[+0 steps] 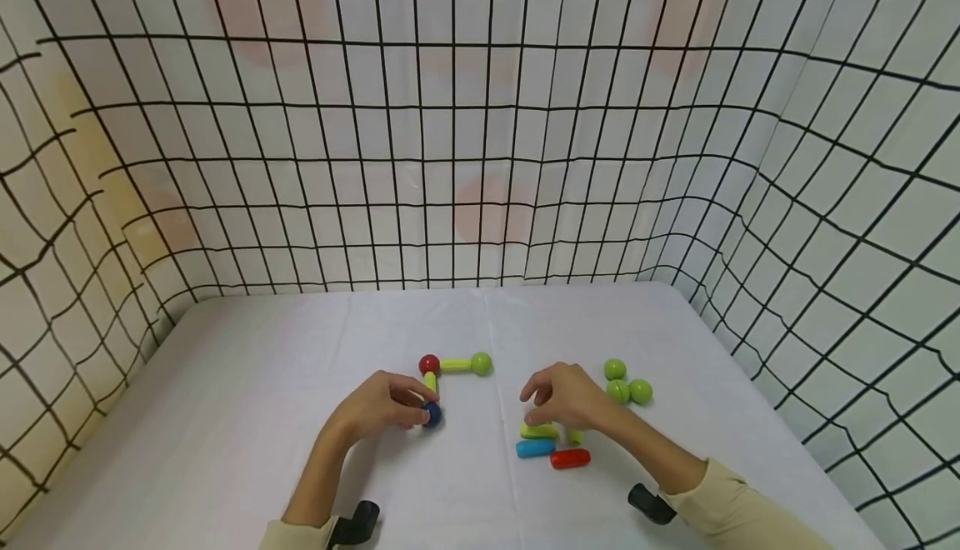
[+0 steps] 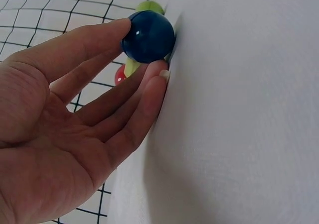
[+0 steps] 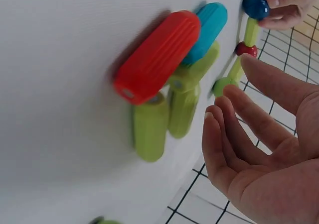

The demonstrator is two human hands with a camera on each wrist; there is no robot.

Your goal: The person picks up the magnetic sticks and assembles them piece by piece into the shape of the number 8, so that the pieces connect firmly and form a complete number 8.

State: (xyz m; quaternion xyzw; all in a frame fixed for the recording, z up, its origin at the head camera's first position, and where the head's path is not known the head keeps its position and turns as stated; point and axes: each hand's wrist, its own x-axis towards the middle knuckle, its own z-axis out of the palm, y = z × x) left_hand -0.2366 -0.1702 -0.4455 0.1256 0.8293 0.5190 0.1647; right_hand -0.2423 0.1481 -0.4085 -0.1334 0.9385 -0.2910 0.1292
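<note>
My left hand (image 1: 381,404) holds a blue ball (image 2: 149,37) between its thumb and fingertips, low at the white cloth. From that ball a yellow-green rod (image 3: 251,32) runs to a red ball (image 1: 429,364). A second yellow-green rod (image 1: 455,364) links the red ball to a green ball (image 1: 482,363), forming an L shape. My right hand (image 1: 567,396) hovers with nothing in it, its fingers loosely bent. Near it lie a red rod (image 3: 158,57), a blue rod (image 3: 207,32) and several yellow-green rods (image 3: 150,129), bunched together.
Beyond my right wrist sit three loose green balls (image 1: 617,391) in a cluster. White cloth (image 1: 262,367) covers the table, and a black grid net (image 1: 472,133) rises along the back and both sides.
</note>
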